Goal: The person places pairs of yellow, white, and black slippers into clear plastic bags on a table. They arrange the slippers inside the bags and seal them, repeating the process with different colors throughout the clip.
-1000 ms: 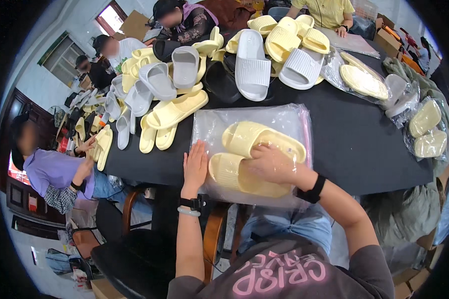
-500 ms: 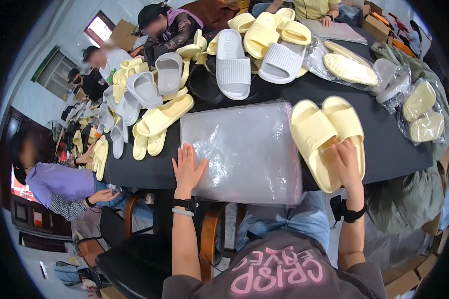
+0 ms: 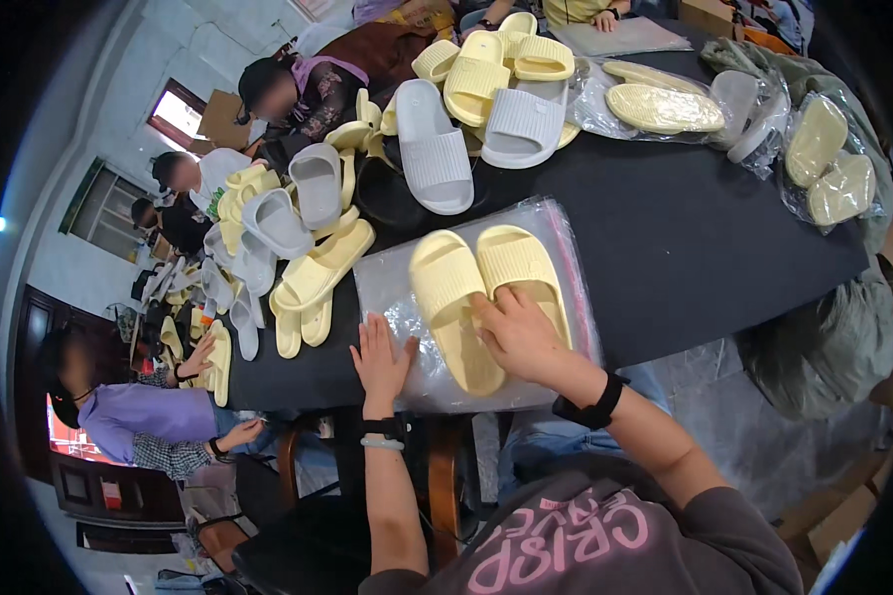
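A pair of pale yellow slide slippers (image 3: 446,278) is over a stack of clear plastic bags (image 3: 389,285), toes pointing away from me. My right hand (image 3: 526,335) is closed on their inner edges, its fingertips between the two slippers; part of the right slipper is hidden under it. With fingers stretched out, my left hand (image 3: 382,362) lies flat at the bags' near left edge and holds nothing. I cannot tell whether the soles touch the top bag.
Loose grey slippers (image 3: 435,149) and yellow slippers (image 3: 322,260) are heaped at the left and back of the black table (image 3: 704,238). Bagged slippers (image 3: 833,174) lie at the far right. A person in purple (image 3: 159,421) handles slippers at the left; others sit farther back.
My right hand has carried the yellow pair leftward from beside the bags to over them. My left hand stays flat at the bags' left edge. The view has shifted slightly.
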Available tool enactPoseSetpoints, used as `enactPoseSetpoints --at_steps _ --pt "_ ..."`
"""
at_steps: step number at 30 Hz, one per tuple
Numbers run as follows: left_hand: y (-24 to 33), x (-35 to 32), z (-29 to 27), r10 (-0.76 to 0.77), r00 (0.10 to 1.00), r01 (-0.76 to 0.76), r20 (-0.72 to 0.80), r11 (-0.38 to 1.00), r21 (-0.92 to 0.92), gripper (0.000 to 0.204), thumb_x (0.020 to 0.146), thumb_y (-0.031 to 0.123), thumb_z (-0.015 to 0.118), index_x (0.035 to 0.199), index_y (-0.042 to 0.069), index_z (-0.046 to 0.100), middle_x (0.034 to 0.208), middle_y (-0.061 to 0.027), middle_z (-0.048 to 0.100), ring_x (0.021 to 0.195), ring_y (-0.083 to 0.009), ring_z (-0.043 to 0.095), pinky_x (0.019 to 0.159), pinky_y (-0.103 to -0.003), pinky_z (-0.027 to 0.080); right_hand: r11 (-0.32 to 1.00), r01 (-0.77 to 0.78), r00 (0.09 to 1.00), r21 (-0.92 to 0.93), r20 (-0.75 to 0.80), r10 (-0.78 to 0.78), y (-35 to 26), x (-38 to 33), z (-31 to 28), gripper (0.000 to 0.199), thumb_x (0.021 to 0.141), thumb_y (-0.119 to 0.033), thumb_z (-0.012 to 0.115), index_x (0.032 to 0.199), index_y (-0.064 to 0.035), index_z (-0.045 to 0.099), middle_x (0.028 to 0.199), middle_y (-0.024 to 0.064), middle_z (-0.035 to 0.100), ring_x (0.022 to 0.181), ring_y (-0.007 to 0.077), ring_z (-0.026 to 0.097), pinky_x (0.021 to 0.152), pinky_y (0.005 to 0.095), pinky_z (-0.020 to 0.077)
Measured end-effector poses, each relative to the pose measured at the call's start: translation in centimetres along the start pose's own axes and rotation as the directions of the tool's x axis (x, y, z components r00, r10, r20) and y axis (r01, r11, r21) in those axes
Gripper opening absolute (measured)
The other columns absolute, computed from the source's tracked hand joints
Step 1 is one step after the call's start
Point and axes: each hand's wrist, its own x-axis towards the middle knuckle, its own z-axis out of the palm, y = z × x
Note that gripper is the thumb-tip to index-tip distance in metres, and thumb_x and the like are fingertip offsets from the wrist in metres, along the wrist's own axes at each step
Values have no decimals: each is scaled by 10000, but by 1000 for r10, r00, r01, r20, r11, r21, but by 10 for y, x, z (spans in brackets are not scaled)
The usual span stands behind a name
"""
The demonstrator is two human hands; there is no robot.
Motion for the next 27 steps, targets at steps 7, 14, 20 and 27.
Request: enactPoseSetpoints --at_steps 7,14,20,27 --pt "-18 -7 -5 12 1000 -10 23 999 -50 837 915 569 536 1551 107 248 1622 -92 207 1500 -322 152 1178 -573 96 970 48 997 240 43 -60 36 -43 -34 492 895 -96 592 1372 -27 493 1408 226 460 1252 387 489 1041 430 417" --pt "57 -22 -86 450 867 -498 -213 791 -355 353 901 212 639 1222 66 631 1244 -192 604 1094 -386 589 961 -463 444 950 -147 989 275 9 150 70 -74 -48 519 904 -92 584 1388 21 437 1365 217 502 1238 389 503 1051 425 415" --pt "160 -30 -101 551 833 -537 -49 784 -311 378 926 256 609 1257 72 599 1133 -200 607 1050 -376 586 895 -433 474 985 -60 998 159 -10 63 70 -73 -48 517 901 -95 587 1385 21 445 1350 221 519 1221 387 516 1043 429 423" --pt "141 -5 -92 470 882 -450 -30 823 -346 395 945 288 588 1213 -2 592 1163 -252 593 1085 -409 561 911 -453 462 994 -16 1000 107 4 16 76 -76 -46 528 874 -87 605 1373 19 468 1280 218 573 1216 372 524 1046 440 420"
